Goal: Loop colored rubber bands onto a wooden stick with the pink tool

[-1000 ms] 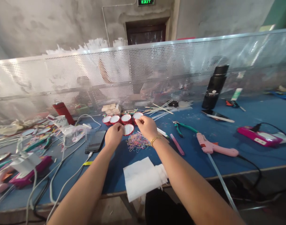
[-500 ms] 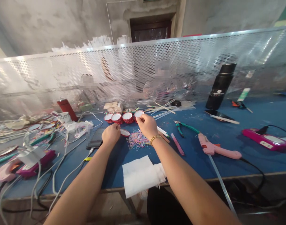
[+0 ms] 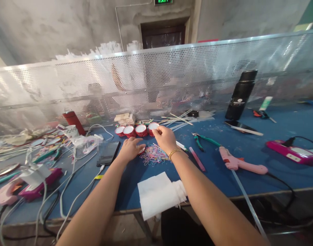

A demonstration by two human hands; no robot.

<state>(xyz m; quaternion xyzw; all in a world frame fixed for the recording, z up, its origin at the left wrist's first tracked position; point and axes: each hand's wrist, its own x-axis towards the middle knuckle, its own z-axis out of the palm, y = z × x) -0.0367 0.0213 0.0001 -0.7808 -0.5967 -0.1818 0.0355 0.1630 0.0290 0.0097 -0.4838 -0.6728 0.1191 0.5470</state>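
Several small red drum-like cups with white tops [image 3: 129, 130] stand in a row at the middle back of the blue table. My right hand [image 3: 166, 139], with a gold bracelet at the wrist, has its thumb and forefinger pinched at the front of the rightmost cup [image 3: 153, 126]; whatever lies between the fingertips is too small to make out. My left hand [image 3: 130, 149] is open, palm down, its fingers apart in front of the row. Under its thumb, a low red-rimmed disc [image 3: 141, 150] is mostly covered. Beside both hands lies a pile of colourful small elastic bands [image 3: 155, 155].
A black phone [image 3: 108, 153] lies left of my left hand. White tissue [image 3: 156, 194] lies at the front edge. To the right are pliers [image 3: 200, 140], a pink glue gun [image 3: 232, 161] and a black bottle [image 3: 241, 95]. White cables [image 3: 69, 182] and clutter fill the left.
My left hand has opened from closed fingers and shifted right, over the red-rimmed disc. My right hand keeps its pinch at the rightmost cup. The view has shifted slightly.
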